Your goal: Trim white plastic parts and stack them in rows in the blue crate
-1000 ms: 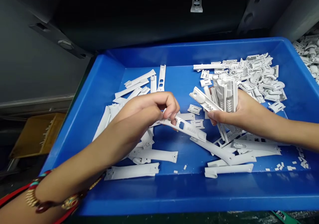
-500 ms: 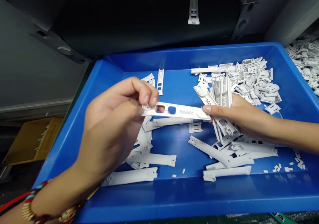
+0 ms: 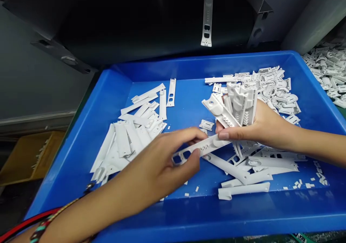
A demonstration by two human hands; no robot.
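Note:
My left hand (image 3: pixel 164 160) pinches a long white plastic strip (image 3: pixel 209 144) with two square windows and a row of small holes. Its far end lies under the thumb of my right hand (image 3: pixel 262 124). That hand also grips a bundle of similar white strips (image 3: pixel 240 102), fanned out at several angles. Both hands are over a blue tray (image 3: pixel 211 217). Below the bundle lie more loose white strips (image 3: pixel 244 190). A flat slotted white piece (image 3: pixel 206 124) rests on the tray floor between the hands.
Inside the tray, a pile of white strips (image 3: pixel 135 135) lies at the left and small white parts (image 3: pixel 275 84) heap at the back right. Behind it, one strip (image 3: pixel 207 19) lies on a dark belt-like surface (image 3: pixel 151 27). More white parts (image 3: pixel 329 66) stand outside, right.
My left hand has slid along the strip toward my right hand and now pinches nearer its middle. The strip has tilted, its left end lower. The strip on the dark surface has come closer.

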